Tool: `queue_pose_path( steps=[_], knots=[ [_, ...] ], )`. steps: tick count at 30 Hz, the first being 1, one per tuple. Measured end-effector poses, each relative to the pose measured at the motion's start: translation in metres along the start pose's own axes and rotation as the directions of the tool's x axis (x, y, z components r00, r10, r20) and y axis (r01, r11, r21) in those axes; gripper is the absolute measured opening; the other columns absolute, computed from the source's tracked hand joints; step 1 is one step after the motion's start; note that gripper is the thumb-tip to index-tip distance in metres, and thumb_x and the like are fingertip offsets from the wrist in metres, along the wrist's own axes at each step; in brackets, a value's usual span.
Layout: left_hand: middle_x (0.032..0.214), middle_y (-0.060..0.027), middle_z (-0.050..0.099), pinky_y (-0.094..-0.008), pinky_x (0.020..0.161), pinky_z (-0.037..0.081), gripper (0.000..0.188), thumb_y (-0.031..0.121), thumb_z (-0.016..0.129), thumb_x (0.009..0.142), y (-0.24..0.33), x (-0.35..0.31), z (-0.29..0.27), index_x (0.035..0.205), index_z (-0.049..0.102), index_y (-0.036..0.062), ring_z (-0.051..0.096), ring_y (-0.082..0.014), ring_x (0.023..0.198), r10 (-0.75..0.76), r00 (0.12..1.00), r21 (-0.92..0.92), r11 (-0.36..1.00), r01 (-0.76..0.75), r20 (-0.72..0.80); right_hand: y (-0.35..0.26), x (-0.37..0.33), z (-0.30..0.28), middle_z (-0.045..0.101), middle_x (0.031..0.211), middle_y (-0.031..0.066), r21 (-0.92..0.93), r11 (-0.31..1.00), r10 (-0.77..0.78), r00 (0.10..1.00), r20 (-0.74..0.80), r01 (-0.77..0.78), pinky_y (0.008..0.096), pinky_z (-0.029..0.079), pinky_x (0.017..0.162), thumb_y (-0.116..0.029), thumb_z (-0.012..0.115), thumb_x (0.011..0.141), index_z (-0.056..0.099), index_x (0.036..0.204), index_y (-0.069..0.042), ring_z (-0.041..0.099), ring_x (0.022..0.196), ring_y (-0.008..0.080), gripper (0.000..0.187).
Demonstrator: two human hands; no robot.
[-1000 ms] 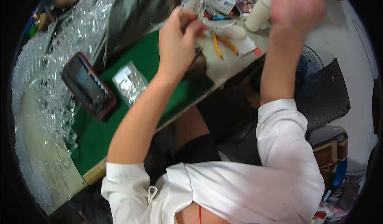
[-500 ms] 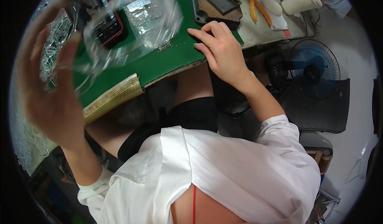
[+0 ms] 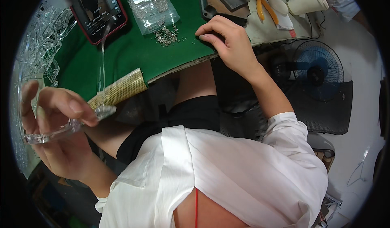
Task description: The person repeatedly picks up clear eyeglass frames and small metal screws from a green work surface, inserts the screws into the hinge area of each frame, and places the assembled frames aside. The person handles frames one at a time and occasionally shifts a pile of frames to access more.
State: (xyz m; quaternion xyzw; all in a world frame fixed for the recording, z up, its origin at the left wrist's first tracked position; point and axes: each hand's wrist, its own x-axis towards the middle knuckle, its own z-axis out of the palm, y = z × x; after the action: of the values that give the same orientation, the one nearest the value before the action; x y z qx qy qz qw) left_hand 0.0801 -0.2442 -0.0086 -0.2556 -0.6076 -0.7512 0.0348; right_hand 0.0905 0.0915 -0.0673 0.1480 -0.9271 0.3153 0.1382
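Note:
Raised at the left, my left hand (image 3: 67, 126) has its fingers closed round a clear plastic piece (image 3: 53, 137) that looks like an eyeglass frame. A thin clear arm (image 3: 101, 67) of it sticks up over the green mat. My right hand (image 3: 229, 43) is at the mat's near edge, thumb and forefinger pinched together; whatever is between them is too small to make out. Left of its fingertips lies a pile of tiny metal parts, perhaps screws (image 3: 165, 37), just below a clear bag (image 3: 152, 10) of the same parts.
A phone (image 3: 99, 10) lies on the green mat (image 3: 134, 53), beside heaped clear plastic frames (image 3: 44, 39). Yellow mesh-patterned padding (image 3: 126, 87) covers part of the table edge. At the back right are a metal block (image 3: 225, 0), orange-handled pliers (image 3: 264, 10) and a cup (image 3: 307, 2). A fan (image 3: 319, 69) stands right.
My left hand has come down toward me with the clear plastic frame, uncovering the phone and bag. My right hand has shifted slightly; its thumb and forefinger have closed together.

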Motion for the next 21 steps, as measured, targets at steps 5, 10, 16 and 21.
queue_pose_path(
  steps=[5, 10, 16, 21],
  knots=[
    [0.083, -0.0197, 0.057, -0.0196, 0.047, 0.038, 0.072, 0.037, 0.047, 0.089, 0.002, 0.001, 0.014, 0.137, 0.024, -0.0104, 0.05, -0.0182, 0.067, -0.048, 0.996, 0.105, 0.994, 0.039, 0.079, -0.009, 0.0, 0.002, 0.06, 0.082, 0.0063, 0.028, 0.999, 0.045, 0.999, 0.01, -0.046, 0.0267, 0.046, 0.062, -0.004, 0.067, 0.078, 0.063, 0.09, 0.0, 0.058, 0.069, 0.0162, 0.013],
    [0.077, -0.0178, 0.058, -0.0196, 0.045, 0.035, 0.096, 0.059, 0.046, 0.085, -0.001, 0.004, 0.023, 0.14, 0.015, -0.0124, 0.051, -0.0165, 0.062, -0.105, 0.991, 0.16, 0.983, 0.09, 0.086, -0.012, 0.007, 0.01, 0.059, 0.08, 0.0069, -0.04, 0.996, 0.077, 0.997, -0.021, -0.078, 0.0273, 0.045, 0.062, -0.006, 0.067, 0.079, 0.062, 0.088, 0.0, 0.057, 0.069, 0.0177, 0.012],
    [0.068, -0.0147, 0.058, -0.0235, 0.045, 0.04, 0.115, 0.081, 0.037, 0.078, 0.006, 0.004, 0.046, 0.143, 0.009, -0.0099, 0.053, -0.0165, 0.053, -0.245, 0.956, 0.282, 0.917, 0.282, -0.159, -0.006, 0.003, 0.006, 0.059, 0.079, 0.0082, -0.01, 0.999, 0.049, 0.998, -0.031, -0.05, 0.0295, 0.046, 0.066, -0.002, 0.064, 0.08, 0.063, 0.086, 0.0, 0.058, 0.071, 0.0216, 0.006],
    [0.07, -0.0113, 0.055, -0.0233, 0.047, 0.037, 0.099, 0.072, 0.035, 0.086, -0.005, 0.0, 0.031, 0.146, 0.012, -0.0039, 0.048, -0.0146, 0.058, -0.165, 0.986, 0.198, 0.966, 0.168, -0.034, -0.017, -0.004, 0.008, 0.059, 0.08, 0.0077, -0.073, 0.995, 0.059, 0.997, -0.05, -0.062, 0.031, 0.046, 0.068, 0.001, 0.063, 0.079, 0.064, 0.086, -0.001, 0.059, 0.076, 0.0218, 0.007]
  ],
)
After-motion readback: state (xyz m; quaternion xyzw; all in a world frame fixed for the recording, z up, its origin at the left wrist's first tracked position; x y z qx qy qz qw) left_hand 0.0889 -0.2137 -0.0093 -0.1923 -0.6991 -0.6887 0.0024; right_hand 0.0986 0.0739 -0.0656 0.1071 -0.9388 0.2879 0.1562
